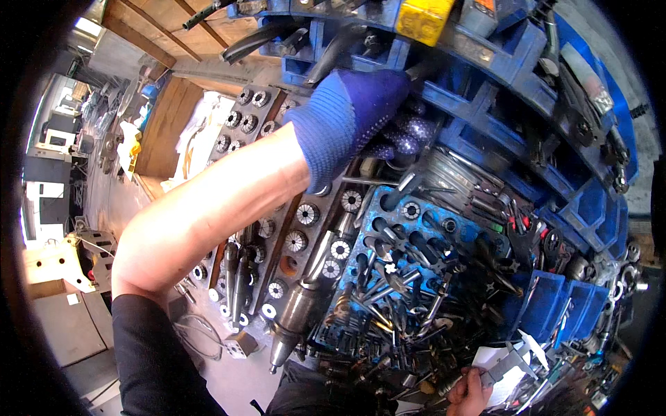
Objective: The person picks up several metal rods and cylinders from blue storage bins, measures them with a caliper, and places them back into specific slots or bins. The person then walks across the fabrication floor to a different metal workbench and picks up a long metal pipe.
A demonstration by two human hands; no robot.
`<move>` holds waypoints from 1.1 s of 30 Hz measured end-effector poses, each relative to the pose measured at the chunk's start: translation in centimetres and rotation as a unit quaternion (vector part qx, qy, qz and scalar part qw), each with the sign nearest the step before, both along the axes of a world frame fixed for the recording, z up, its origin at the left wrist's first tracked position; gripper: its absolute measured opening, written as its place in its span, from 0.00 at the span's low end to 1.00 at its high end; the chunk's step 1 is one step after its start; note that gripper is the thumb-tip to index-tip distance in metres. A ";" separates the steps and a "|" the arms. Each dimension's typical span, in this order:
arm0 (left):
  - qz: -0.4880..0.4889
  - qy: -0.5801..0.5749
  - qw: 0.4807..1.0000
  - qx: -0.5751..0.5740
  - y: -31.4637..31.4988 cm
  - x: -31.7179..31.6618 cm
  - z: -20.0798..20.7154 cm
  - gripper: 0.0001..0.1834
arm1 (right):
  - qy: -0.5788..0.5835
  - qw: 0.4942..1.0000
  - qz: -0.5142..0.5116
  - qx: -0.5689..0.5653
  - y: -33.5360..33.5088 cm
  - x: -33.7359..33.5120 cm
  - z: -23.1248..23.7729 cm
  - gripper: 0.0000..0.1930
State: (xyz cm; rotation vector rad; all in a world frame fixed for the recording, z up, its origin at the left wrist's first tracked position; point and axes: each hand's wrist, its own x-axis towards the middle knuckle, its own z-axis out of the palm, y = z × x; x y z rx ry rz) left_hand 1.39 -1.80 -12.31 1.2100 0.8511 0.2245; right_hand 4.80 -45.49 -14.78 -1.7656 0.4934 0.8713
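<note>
My left hand (368, 104), in a blue and purple knitted glove with pale dots, reaches up to the blue bins (458, 104). Its fingers curl at a bin's front edge, beside a dark, blurred piece at the fingertips; what they hold is hidden. Low on the right, my bare right hand (470, 394) is closed around a metal caliper (510, 366), its jaws pointing away to the upper right. A white sheet of paper (489, 357) lies behind the caliper. Between the hands stands a blue tool block (374, 208) crowded with end mills and drill bits.
Left of the block, a metal rack (281, 243) carries rows of slotted collets. A heavy tool holder (298, 308) lies across its near end. A yellow box (423, 21) sits atop the bins. Blue trays (544, 298) and loose tools fill the right side.
</note>
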 end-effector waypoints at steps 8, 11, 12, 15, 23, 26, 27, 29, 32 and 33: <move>-0.058 -0.003 0.981 0.183 -0.2 -2.3 -1.2 0.21 | -0.045 0.999 0.011 0.004 0.3 -0.5 -0.1 0.10; -0.060 0.053 0.951 0.298 -1.0 -2.5 -1.4 0.20 | -0.041 0.999 0.007 0.015 0.2 -0.4 -0.2 0.09; -0.060 0.072 0.937 0.336 -1.3 -2.6 -1.4 0.19 | -0.040 0.999 0.005 0.017 0.2 -0.4 -0.3 0.09; -0.085 0.088 0.904 0.411 -2.1 -2.3 -0.7 0.18 | -0.032 0.999 -0.001 0.009 0.1 -0.4 -0.3 0.08; -0.121 0.084 0.868 0.475 -2.8 0.5 0.2 0.18 | -0.024 0.999 0.013 0.018 -0.2 -0.2 -0.2 0.05; -0.111 0.066 0.873 0.470 -2.5 1.1 -0.4 0.19 | -0.023 0.999 0.016 0.023 -0.6 -0.1 -0.4 0.04; -0.101 0.056 0.877 0.466 -2.4 1.2 -0.6 0.20 | -0.024 0.999 0.018 0.025 -0.6 -0.1 -0.5 0.04; -0.109 0.056 0.876 0.466 -2.6 1.1 -1.1 0.19 | -0.028 0.999 0.017 0.024 -0.5 -0.1 -0.4 0.04; -0.096 0.026 0.903 0.419 -3.3 -0.2 -1.2 0.19 | -0.028 0.999 0.015 0.026 -0.6 -0.1 -0.4 0.04; -0.086 0.012 0.915 0.395 -3.4 -0.9 -1.0 0.20 | -0.027 0.999 0.016 0.028 -0.6 -0.1 -0.4 0.04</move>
